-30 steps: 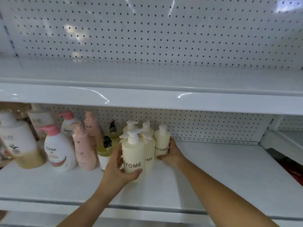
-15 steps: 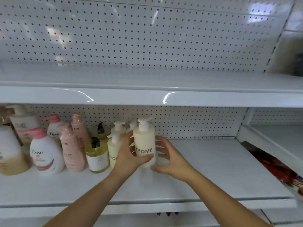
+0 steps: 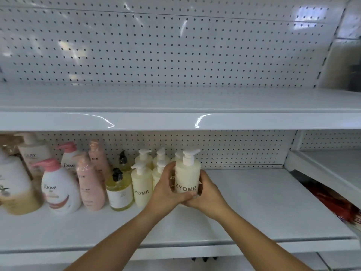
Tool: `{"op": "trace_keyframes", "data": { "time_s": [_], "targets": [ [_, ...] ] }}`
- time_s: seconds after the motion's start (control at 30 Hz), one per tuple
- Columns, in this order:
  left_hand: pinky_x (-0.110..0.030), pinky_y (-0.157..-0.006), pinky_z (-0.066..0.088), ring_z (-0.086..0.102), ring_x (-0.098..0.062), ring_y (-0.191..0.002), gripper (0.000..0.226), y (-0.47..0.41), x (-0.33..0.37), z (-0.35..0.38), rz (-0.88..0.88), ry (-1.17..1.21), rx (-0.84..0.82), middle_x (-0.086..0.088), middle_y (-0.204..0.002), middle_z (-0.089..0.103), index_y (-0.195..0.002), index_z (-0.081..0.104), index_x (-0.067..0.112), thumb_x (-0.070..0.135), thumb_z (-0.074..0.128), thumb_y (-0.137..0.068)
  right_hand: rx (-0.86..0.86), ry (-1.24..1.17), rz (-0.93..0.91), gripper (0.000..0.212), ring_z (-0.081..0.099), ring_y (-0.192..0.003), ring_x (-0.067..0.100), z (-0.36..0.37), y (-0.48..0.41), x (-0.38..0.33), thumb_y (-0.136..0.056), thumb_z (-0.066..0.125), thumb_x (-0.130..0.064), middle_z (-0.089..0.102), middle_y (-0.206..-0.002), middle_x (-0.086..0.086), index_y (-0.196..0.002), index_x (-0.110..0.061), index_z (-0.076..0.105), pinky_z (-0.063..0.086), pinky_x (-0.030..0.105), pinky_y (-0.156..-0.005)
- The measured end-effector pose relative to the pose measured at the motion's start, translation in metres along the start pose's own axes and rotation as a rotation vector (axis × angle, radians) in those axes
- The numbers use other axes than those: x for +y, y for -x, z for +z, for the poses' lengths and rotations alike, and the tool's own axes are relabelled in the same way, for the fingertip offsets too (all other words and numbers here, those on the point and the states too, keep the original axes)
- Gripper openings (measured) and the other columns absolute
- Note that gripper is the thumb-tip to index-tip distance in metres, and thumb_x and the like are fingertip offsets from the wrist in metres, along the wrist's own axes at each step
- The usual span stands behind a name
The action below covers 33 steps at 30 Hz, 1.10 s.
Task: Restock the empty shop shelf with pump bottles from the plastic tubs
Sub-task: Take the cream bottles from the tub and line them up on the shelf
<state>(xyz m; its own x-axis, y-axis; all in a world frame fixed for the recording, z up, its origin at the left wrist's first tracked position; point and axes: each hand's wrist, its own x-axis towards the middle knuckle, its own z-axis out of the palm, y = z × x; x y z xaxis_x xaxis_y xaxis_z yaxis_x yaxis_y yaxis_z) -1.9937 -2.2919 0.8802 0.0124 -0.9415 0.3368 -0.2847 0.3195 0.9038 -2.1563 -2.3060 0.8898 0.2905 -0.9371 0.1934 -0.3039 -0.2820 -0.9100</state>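
A cream pump bottle (image 3: 188, 174) lettered ZYOME stands upright near the middle of the white shelf (image 3: 254, 208). My left hand (image 3: 166, 192) wraps its left side and my right hand (image 3: 205, 194) cups its right side and base; both grip it. Left of it stand several more cream ZYOME pump bottles (image 3: 141, 184) in two rows, reaching back to the pegboard. The tubs are out of view.
Further left on the same shelf stand a yellow bottle with a black pump (image 3: 119, 190), pink bottles (image 3: 89, 180), Dove bottles (image 3: 58, 186) and Olay bottles (image 3: 31, 151). The upper shelf (image 3: 175, 120) overhangs. Red packs (image 3: 332, 200) lie lower right. Bare shelf stretches right of my hands.
My left hand carried the front ZYOME bottle rightward from the group. My right hand left the rear bottle and closed onto this one. The camera swung right.
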Motion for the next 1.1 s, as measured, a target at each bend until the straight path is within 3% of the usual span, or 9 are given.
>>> {"op": "trace_keyframes", "data": {
  "time_s": [0.17, 0.3, 0.47, 0.63, 0.73, 0.97, 1.1],
  "targets": [
    [-0.025, -0.100, 0.051, 0.062, -0.001, -0.113, 0.078, -0.020, 0.017, -0.025, 0.107, -0.140, 0.030, 0.017, -0.120, 0.066, -0.129, 0.055, 0.038, 0.033, 0.095, -0.063, 0.017, 0.008, 0.058, 0.087, 0.065, -0.101, 0.003, 0.001, -0.009, 0.017, -0.062, 0.091, -0.019, 0.064, -0.112, -0.015, -0.128, -0.043, 0.040, 0.058, 0.025, -0.080],
    [-0.003, -0.091, 0.040, 0.052, 0.012, -0.115, 0.079, -0.046, 0.036, -0.051, 0.139, -0.332, -0.012, 0.019, -0.127, 0.059, -0.135, 0.056, 0.030, 0.044, 0.091, -0.065, 0.019, 0.045, 0.119, 0.084, 0.062, -0.099, -0.001, 0.001, -0.019, 0.031, -0.063, 0.091, -0.018, 0.061, -0.111, -0.017, -0.126, -0.039, 0.039, 0.052, 0.016, -0.072],
    [-0.033, -0.115, 0.036, 0.033, -0.007, -0.143, 0.103, -0.079, 0.039, -0.064, 0.125, -0.745, -0.243, 0.015, -0.156, 0.035, -0.151, 0.038, 0.033, 0.069, 0.081, -0.064, 0.024, 0.069, 0.155, 0.083, 0.063, -0.100, 0.002, 0.005, -0.032, 0.048, -0.063, 0.091, -0.017, 0.060, -0.112, -0.017, -0.125, -0.038, 0.039, 0.056, 0.022, -0.077],
    [-0.036, -0.120, 0.028, 0.026, -0.008, -0.147, 0.105, -0.096, 0.027, -0.056, 0.162, -0.924, -0.315, 0.014, -0.161, 0.030, -0.153, 0.032, 0.033, 0.079, 0.071, -0.067, 0.021, 0.071, 0.180, 0.083, 0.064, -0.100, 0.004, 0.013, -0.042, 0.059, -0.063, 0.090, -0.016, 0.061, -0.110, -0.014, -0.125, -0.038, 0.039, 0.057, 0.024, -0.077],
    [-0.040, -0.119, 0.030, 0.028, -0.008, -0.146, 0.101, -0.099, 0.021, -0.051, 0.151, -0.915, -0.312, 0.016, -0.159, 0.032, -0.151, 0.034, 0.036, 0.080, 0.068, -0.067, 0.011, 0.063, 0.185, 0.082, 0.063, -0.102, 0.003, 0.019, -0.047, 0.064, -0.064, 0.089, -0.016, 0.061, -0.111, -0.015, -0.123, -0.039, 0.039, 0.056, 0.022, -0.076],
    [-0.033, -0.113, 0.029, 0.033, -0.010, -0.143, 0.088, -0.099, 0.013, -0.053, 0.190, -0.949, -0.306, 0.014, -0.157, 0.036, -0.150, 0.039, 0.031, 0.073, 0.066, -0.077, 0.010, 0.048, 0.188, 0.083, 0.062, -0.101, 0.002, 0.033, -0.054, 0.069, -0.062, 0.090, -0.017, 0.060, -0.112, -0.017, -0.124, -0.039, 0.039, 0.057, 0.022, -0.077],
    [-0.034, -0.116, 0.027, 0.030, -0.010, -0.146, 0.093, -0.100, 0.009, -0.056, 0.159, -0.935, -0.315, 0.013, -0.159, 0.032, -0.151, 0.037, 0.032, 0.074, 0.067, -0.075, 0.023, 0.052, 0.193, 0.083, 0.062, -0.102, 0.002, 0.038, -0.055, 0.073, -0.061, 0.091, -0.016, 0.061, -0.113, -0.015, -0.122, -0.038, 0.040, 0.057, 0.024, -0.079]
  ]
}}
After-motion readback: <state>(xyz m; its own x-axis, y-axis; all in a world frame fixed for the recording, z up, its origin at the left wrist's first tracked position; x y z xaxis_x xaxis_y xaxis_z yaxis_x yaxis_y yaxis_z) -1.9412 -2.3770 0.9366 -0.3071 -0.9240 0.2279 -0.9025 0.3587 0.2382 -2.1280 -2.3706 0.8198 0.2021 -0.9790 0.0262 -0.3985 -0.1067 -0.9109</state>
